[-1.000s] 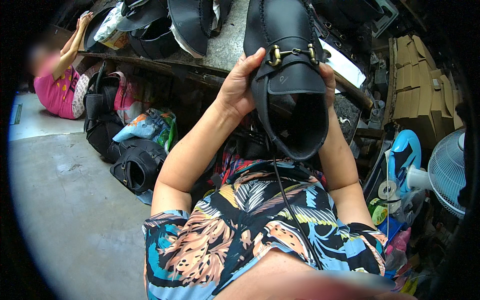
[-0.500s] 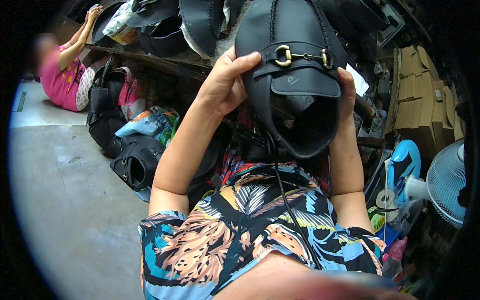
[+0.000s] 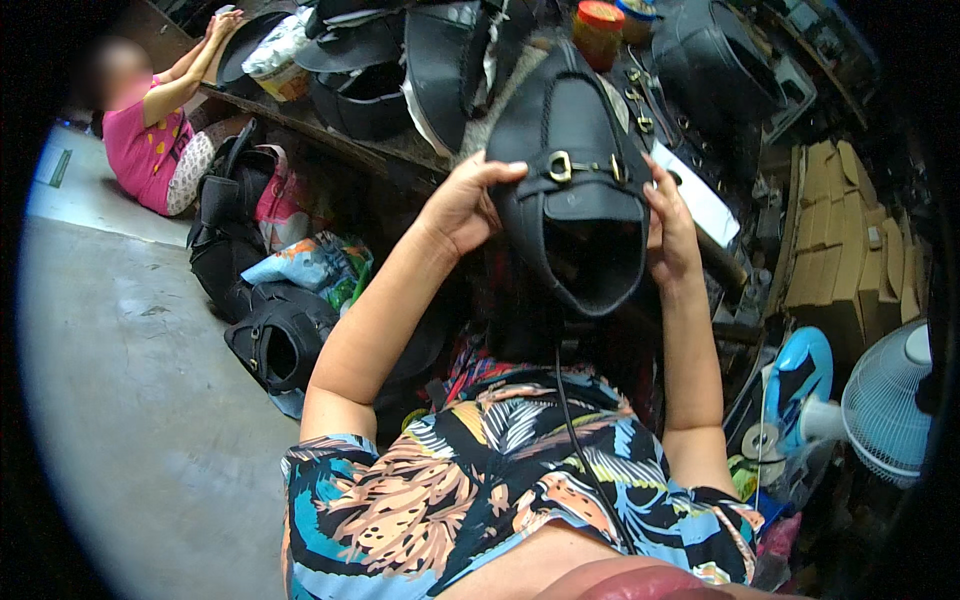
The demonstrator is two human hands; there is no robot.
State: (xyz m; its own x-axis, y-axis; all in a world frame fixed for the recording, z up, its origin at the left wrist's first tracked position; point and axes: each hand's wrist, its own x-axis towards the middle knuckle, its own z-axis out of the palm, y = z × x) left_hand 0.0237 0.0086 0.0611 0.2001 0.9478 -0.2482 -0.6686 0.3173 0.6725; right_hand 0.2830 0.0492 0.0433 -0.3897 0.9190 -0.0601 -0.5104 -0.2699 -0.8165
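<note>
Hands left point(image 3: 462, 208), right point(image 3: 672, 222), grip clasping black bag point(image 3: 575, 190), interior probably shadowed

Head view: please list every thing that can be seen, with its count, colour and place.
black bag: one, black with a gold buckle, held up at centre, opening toward the camera
bags on bench: several, black, top
jar: one, orange lid, top centre
bags on floor: a few, black, left of centre
cardboard boxes: a stack, brown, right
fan: one, white, lower right
other person: one, pink top, upper left
left hand: on the bag's left side
right hand: on the bag's right side
</note>
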